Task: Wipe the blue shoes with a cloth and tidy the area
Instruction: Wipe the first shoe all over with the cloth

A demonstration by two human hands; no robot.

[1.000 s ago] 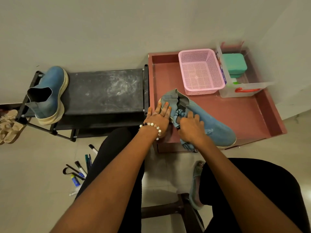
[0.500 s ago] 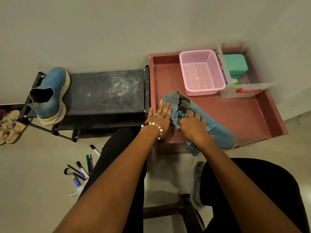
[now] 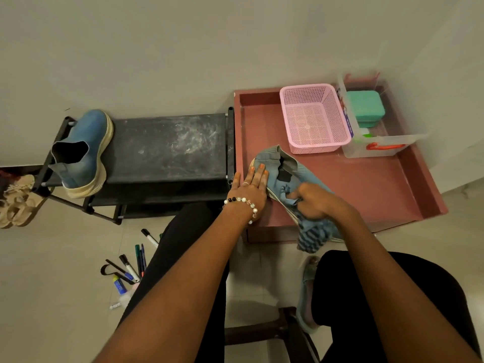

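Mid-wipe on one blue shoe (image 3: 301, 176), lying on its side in the near left corner of the reddish-brown tray (image 3: 372, 189), heel end toward the far left, toe end hidden under the right forearm. Left hand (image 3: 248, 189) flat, fingers straight and together, pressing on the heel end to steady it; beaded bracelet (image 3: 242, 201) at the wrist. Right hand (image 3: 317, 203) curled round a bunched striped blue cloth (image 3: 311, 231), pushed against the shoe's side, loose cloth trailing over the tray's near edge. Second blue shoe (image 3: 83, 150) well apart, on its side at the left end of the black shoe rack (image 3: 167, 148); wiped or not, impossible to tell. Rack top streaked with pale dust. Farther back in the tray, a pink perforated basket (image 3: 314, 116), and just right of it a clear plastic box (image 3: 379, 142) holding a green case (image 3: 365, 106). On the floor near left, a scatter of markers and pens (image 3: 131, 265) with a small blue tube, and tan sandals (image 3: 15, 203) at the far left edge. Judged from this: wiping under way but unfinished, at least on the shoe in hand; tidying apparently not begun, with pens loose on the floor, one shoe off the rack, and the cloth in use.
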